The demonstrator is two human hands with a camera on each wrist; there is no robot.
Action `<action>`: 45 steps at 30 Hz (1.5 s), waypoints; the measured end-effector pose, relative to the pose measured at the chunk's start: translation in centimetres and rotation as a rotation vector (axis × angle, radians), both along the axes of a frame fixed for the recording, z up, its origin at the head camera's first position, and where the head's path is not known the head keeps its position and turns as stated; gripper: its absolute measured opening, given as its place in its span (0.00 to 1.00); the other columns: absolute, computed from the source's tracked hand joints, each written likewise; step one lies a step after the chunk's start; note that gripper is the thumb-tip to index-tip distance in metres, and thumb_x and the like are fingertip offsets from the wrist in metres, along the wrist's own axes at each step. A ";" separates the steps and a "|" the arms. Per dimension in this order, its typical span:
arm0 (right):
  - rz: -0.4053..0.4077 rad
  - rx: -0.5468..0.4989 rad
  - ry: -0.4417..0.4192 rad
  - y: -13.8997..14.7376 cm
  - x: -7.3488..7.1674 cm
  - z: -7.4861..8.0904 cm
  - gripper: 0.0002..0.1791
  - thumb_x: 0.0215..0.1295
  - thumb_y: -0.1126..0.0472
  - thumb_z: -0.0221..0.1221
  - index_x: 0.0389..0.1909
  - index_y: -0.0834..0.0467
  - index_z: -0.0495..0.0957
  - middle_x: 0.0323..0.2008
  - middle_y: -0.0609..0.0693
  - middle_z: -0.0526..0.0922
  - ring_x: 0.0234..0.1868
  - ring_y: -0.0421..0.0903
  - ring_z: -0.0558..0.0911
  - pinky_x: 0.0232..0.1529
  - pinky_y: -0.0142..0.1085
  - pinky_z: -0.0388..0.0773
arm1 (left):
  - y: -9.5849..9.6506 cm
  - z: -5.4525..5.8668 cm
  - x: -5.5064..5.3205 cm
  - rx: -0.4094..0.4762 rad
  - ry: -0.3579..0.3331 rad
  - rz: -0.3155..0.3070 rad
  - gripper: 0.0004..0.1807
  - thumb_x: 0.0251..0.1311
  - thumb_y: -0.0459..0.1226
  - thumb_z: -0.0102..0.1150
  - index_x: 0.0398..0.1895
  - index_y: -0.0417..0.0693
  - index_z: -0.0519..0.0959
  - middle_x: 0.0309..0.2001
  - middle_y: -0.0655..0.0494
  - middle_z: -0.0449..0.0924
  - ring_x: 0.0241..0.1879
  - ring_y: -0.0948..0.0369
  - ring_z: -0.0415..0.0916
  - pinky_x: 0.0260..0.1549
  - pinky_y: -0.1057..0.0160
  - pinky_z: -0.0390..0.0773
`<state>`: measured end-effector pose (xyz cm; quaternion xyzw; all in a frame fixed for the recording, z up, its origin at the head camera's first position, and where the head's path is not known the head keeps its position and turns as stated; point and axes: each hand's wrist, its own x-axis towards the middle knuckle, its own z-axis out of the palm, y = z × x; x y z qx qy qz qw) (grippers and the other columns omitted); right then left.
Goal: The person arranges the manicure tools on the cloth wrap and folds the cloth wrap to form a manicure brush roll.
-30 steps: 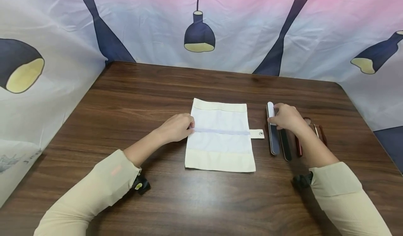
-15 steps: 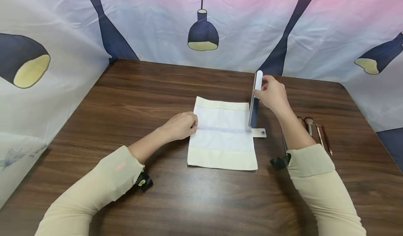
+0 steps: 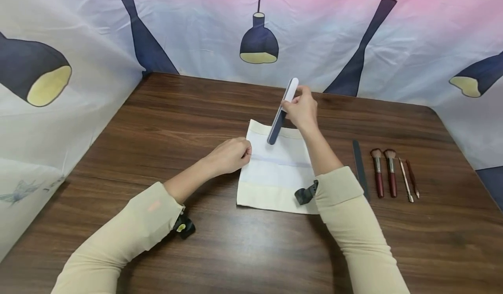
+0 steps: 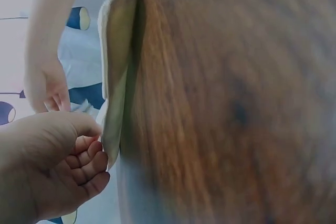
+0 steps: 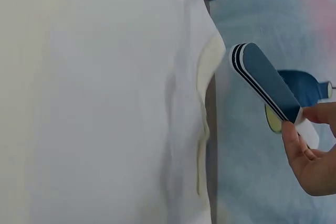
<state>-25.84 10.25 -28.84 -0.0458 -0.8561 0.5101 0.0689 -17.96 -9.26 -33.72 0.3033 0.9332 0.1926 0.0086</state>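
Note:
A cream and white cloth roll-up pouch [image 3: 267, 176] lies unfolded on the wooden table. My left hand [image 3: 229, 155] pinches its left edge; in the left wrist view the thumb and curled fingers meet at the cloth edge [image 4: 113, 124]. Over the pouch's far part, my right hand [image 3: 303, 110] holds a thick nail buffer [image 3: 277, 126] by its white upper end, between thumb and fingers. The buffer's dark grey end slants down toward the cloth. Layered black and white edges show on the buffer [image 5: 265, 80] in the right wrist view. My right forearm hides the pouch's snap tab.
Right of the pouch lie a dark nail file [image 3: 359, 167], two makeup brushes [image 3: 379, 174] with red handles, a thin pale metal-tipped tool [image 3: 406, 179] and a slim reddish-brown tool [image 3: 412, 178]. A printed cloth backdrop [image 3: 212, 36] stands behind the table [image 3: 188, 111].
My right hand has picked the nail buffer up from beside the dark file and carried it left over the pouch, tilting it. My left hand stays at the pouch's left edge.

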 end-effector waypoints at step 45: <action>0.365 0.106 -0.446 -4.1 1.8 -2.7 0.44 0.57 0.66 0.60 0.68 0.58 0.44 0.35 0.58 0.72 0.22 0.45 0.76 0.26 0.34 0.79 | 0.2 0.0 -0.4 0.051 0.001 0.039 0.03 0.57 0.31 0.54 0.27 0.42 0.76 0.29 0.55 0.71 0.28 0.60 0.69 0.28 0.64 0.70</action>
